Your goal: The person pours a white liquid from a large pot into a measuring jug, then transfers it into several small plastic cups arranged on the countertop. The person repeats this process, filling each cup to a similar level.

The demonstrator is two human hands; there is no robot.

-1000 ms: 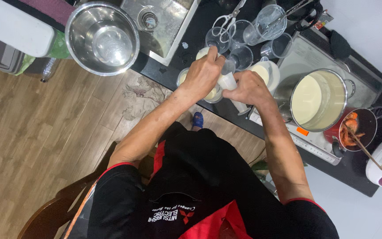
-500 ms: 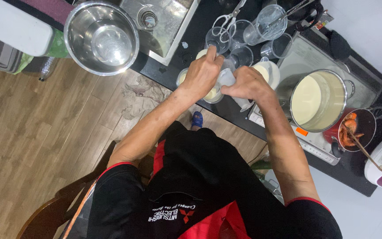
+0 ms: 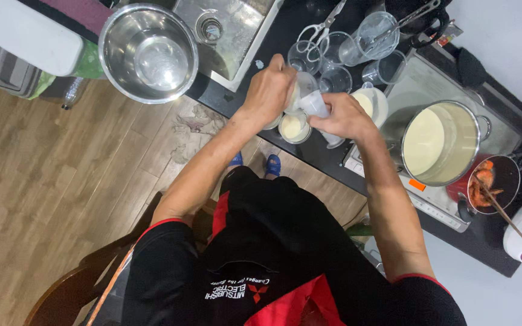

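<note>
Near the top middle of the frame, the left hand (image 3: 268,90) is wrapped around a small clear cup (image 3: 303,84), while the right hand (image 3: 342,118) pinches a little white cup (image 3: 317,104) tipped against it, likely so the cream runs in. A filled cup (image 3: 293,128) sits just below on the dark worktop (image 3: 327,158), and the big pot (image 3: 439,142) of cream stands close on the right, handy for scooping.

A steel bowl (image 3: 148,53) beside the sink (image 3: 232,37), scissors (image 3: 316,31), and a pot of cream liquid (image 3: 439,142) on the counter
</note>
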